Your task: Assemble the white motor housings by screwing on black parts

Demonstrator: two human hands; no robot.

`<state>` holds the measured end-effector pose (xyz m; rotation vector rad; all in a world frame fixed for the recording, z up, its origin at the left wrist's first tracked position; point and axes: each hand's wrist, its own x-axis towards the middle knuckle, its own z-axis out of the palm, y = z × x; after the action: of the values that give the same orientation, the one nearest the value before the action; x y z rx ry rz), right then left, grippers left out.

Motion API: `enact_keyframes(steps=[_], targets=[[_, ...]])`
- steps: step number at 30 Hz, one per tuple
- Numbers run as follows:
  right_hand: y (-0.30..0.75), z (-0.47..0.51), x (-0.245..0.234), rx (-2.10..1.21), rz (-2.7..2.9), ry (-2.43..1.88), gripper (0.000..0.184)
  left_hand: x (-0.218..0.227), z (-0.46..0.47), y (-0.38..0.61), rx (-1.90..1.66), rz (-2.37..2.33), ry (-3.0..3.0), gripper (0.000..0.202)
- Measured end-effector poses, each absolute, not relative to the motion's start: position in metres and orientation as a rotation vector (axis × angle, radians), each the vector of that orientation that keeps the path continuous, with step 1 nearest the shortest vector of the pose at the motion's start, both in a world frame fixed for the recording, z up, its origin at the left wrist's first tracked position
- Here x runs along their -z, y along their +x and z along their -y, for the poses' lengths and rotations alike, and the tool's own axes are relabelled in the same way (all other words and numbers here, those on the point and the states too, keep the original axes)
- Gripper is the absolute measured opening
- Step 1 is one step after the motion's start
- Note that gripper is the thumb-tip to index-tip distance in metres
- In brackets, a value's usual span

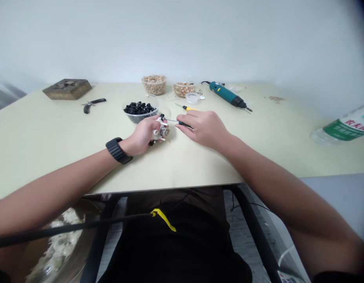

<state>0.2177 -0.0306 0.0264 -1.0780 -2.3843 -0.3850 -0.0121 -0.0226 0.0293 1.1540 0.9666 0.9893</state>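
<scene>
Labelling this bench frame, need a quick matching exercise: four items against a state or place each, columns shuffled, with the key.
Items:
1. Left hand
2. Right hand
3. Teal electric screwdriver
4. Black plastic parts

States:
A. Heaped in a clear bowl
B. Holding a thin dark-handled screwdriver
C. Lying near the far edge of the table
D. Holding a white plastic assembly

Pairs: 1-D, 2-B, 3-C, 4-A
</scene>
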Motion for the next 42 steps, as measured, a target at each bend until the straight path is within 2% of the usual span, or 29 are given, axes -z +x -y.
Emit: enact_keyframes(steps=[7, 15, 21, 26, 33, 42], targets=[[0.218, 0.027, -0.025, 0.213, 2.375, -1.036, 0.038, -0.026, 0.019, -0.015, -0.967, -0.927, 1.211, 0.033], [0.210, 0.031, -0.025, 0.520, 2.428, -1.156, 0.047, -0.022, 0.019, -0.017, -0.954, -0.933, 1.267, 0.030], [0.208, 0.030, -0.021, 0.513, 2.390, -1.124, 0.045, -0.022, 0.021, -0.016, -0.961, -0.944, 1.317, 0.023], [0.208, 0.030, -0.013, 0.335, 2.280, -1.066, 0.041, -0.022, 0.023, -0.016, -0.980, -0.966, 1.437, 0.023], [0.202, 0.036, -0.015, -0.073, 2.109, -1.123, 0.031, -0.023, 0.025, -0.017, -0.971, -0.992, 1.561, 0.024], [0.195, 0.035, -0.017, -0.557, 1.899, -1.168, 0.034, -0.022, 0.026, -0.020, -0.990, -1.045, 1.686, 0.018]])
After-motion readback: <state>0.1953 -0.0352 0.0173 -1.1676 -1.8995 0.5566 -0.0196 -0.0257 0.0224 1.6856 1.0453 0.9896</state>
